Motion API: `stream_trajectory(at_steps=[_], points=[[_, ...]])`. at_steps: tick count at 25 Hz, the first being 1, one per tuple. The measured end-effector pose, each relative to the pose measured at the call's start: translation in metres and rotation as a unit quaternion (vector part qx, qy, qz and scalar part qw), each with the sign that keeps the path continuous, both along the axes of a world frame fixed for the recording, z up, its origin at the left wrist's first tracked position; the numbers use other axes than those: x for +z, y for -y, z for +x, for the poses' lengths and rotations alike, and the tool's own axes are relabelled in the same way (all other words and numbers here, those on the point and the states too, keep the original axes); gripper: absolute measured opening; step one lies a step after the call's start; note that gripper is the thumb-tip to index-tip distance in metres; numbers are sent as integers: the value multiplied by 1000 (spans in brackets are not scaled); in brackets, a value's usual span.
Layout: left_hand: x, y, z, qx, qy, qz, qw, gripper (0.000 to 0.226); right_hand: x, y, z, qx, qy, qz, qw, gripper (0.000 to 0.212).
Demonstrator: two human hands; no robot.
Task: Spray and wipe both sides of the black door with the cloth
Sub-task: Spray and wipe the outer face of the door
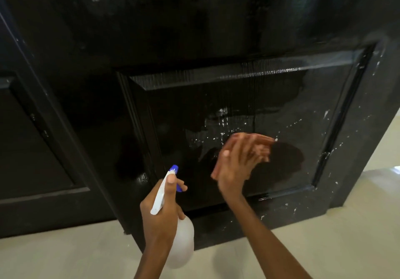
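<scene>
The glossy black door (216, 40) fills the view, and its lower recessed panel (313, 109) is streaked with wet spray and white specks. My left hand (161, 211) grips a white spray bottle (183, 244) by the neck, its blue nozzle (174, 169) pointing at the panel. My right hand (240, 157) is blurred, with its fingers straight and flat against the lower panel. A dark brownish patch (285, 157) lies just right of its fingers; I cannot tell whether it is the cloth or a reflection.
A second black panelled door or frame (32, 138) stands at the left, meeting the wiped door at an angle. Pale floor tiles (324, 235) run beneath the door and past its right edge (387, 109).
</scene>
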State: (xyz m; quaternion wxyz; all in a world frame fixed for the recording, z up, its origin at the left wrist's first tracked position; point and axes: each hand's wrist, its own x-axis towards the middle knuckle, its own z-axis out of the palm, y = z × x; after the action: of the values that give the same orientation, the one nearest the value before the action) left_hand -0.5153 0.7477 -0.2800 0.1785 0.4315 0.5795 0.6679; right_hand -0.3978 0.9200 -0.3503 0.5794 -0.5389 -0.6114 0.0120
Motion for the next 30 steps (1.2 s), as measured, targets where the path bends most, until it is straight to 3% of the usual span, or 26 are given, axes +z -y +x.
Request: stream_trajectory(at_steps=[1,3,4,5,8,10,12,14,16,18,19,21,22,23,25,27,29,30], points=[[4,2,-3,9,3,5,1000,69,5,11,-24,41,158,80,983,62],[12,7,-7,18,13,14,1000,75,20,17,-42,106,402,203,887,63],[15,8,-7,17,17,17,1000,81,31,9,-32,111,444,244,855,61],[19,9,-8,13,21,18,1000,85,39,-3,-15,93,435,266,855,59],[27,7,-8,15,16,11,1000,88,47,-39,48,-40,238,186,953,61],[31,6,-9,14,-3,11,1000,87,47,-50,81,-108,-3,44,993,62],[34,7,-9,8,-16,13,1000,85,58,-51,95,-121,-254,-50,958,70],[39,10,-13,7,-19,15,1000,84,76,-43,82,-116,-355,-89,924,75],[44,12,-16,11,-12,14,1000,81,92,-24,40,-93,-242,-59,964,67],[49,14,-19,14,-8,12,1000,67,93,4,-24,-16,37,55,998,60],[51,15,-20,18,-12,12,1000,60,89,19,-50,50,206,124,969,61],[56,16,-19,21,-12,11,1000,60,80,27,-68,158,448,220,852,66],[59,16,-18,19,-8,11,1000,66,79,21,-59,169,495,252,814,67],[61,15,-17,16,-6,12,1000,70,84,11,-44,147,493,273,813,65],[65,10,-13,8,-5,11,1000,66,95,-16,-6,65,385,261,883,64],[66,6,-6,0,-14,16,1000,62,114,-38,36,-33,201,193,960,63],[68,4,0,-11,-22,24,999,72,129,-50,72,-91,-7,82,992,61],[68,4,1,-12,-24,27,999,78,134,-55,85,-105,-121,33,986,62]])
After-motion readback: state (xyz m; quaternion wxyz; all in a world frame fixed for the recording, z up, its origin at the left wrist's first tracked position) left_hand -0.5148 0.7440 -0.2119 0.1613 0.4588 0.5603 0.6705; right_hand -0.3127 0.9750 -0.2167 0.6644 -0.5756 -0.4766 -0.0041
